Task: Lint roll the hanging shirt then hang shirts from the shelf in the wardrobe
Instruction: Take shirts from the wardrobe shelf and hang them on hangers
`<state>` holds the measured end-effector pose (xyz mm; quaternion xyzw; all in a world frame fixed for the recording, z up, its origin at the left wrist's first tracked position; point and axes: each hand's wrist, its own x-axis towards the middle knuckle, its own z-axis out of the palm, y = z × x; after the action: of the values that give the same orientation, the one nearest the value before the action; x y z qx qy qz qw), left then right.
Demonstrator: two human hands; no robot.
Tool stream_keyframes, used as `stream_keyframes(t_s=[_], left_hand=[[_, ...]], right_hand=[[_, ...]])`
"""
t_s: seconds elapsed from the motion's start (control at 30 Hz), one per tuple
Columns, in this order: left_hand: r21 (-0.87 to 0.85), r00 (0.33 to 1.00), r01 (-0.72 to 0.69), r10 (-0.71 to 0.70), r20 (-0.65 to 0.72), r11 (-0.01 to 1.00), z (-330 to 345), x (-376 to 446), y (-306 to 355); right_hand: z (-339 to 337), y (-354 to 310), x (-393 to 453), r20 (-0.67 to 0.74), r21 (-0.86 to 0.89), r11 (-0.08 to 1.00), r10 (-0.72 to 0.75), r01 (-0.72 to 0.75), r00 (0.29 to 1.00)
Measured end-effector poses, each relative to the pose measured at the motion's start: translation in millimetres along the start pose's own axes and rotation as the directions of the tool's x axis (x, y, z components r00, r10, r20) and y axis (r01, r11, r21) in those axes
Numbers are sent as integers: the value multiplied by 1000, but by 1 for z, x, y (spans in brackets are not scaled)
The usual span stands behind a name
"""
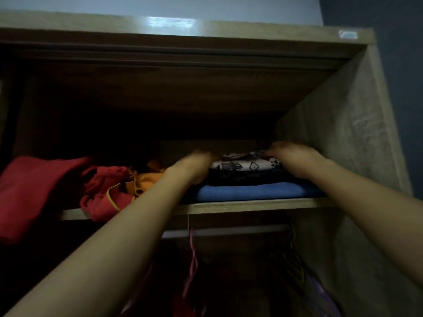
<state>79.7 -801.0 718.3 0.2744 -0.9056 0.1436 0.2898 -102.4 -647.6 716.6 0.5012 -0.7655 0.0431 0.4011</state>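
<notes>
At the shelf's [251,205] left end lie crumpled red clothes [100,191] and an orange garment [146,179]. The left hand [194,165] presses the left side of the folded stack toward the right end; the patterned white shirt [242,164] tops it, above a blue one [251,191]. The right hand [295,161] covers its right side. Blur hides whether the fingers have closed. Fetching a shirt seems underway; next, lift it clear toward the rail [229,232] below.

No text, label or number can be read anywhere.
</notes>
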Motion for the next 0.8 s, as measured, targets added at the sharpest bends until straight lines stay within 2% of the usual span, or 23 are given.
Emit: stream_keyframes(t_s=[0.07,0.17,0.2,0.23,0.3,0.33,0.37,0.47,0.5,0.57,0.63,0.7,0.8], left_hand=[[26,998,-39,37,59,999,6,3,5],[120,990,-15,-2,140,993,-1,-3,5],[133,978,18,-45,205,991,-8,-7,6],[96,953,59,-85,290,994,-15,-10,6],[-152,876,218,-125,466,964,-32,-16,7],[-275,862,269,-104,495,923,-39,-15,8],[-344,878,272,-86,470,899,-43,-10,9],[-295,938,237,-139,318,926,-27,7,13],[-226,932,233,-151,329,946,-16,12,13],[-137,885,213,-131,447,968,6,22,10],[-57,846,179,-124,519,982,15,25,5],[-26,852,165,-129,507,986,13,25,5],[-113,902,178,-116,416,977,16,23,8]], right_hand=[[8,10,-6,21,-8,1000,8,-7,1000],[15,7,-10,131,181,982,27,-50,991],[13,7,-9,179,256,964,28,-74,983],[9,9,-9,246,353,928,29,-118,969],[-4,9,-10,384,568,785,14,-248,923],[-11,8,-8,409,626,721,20,-297,912],[-16,7,-4,404,646,698,33,-311,914],[-15,-9,12,393,619,708,98,-341,915],[-9,-14,17,392,564,759,102,-326,914],[5,-21,21,425,407,872,83,-272,901],[14,-25,23,436,314,913,103,-259,894],[16,-23,25,426,309,911,124,-273,896],[21,-17,24,375,325,905,143,-275,916]])
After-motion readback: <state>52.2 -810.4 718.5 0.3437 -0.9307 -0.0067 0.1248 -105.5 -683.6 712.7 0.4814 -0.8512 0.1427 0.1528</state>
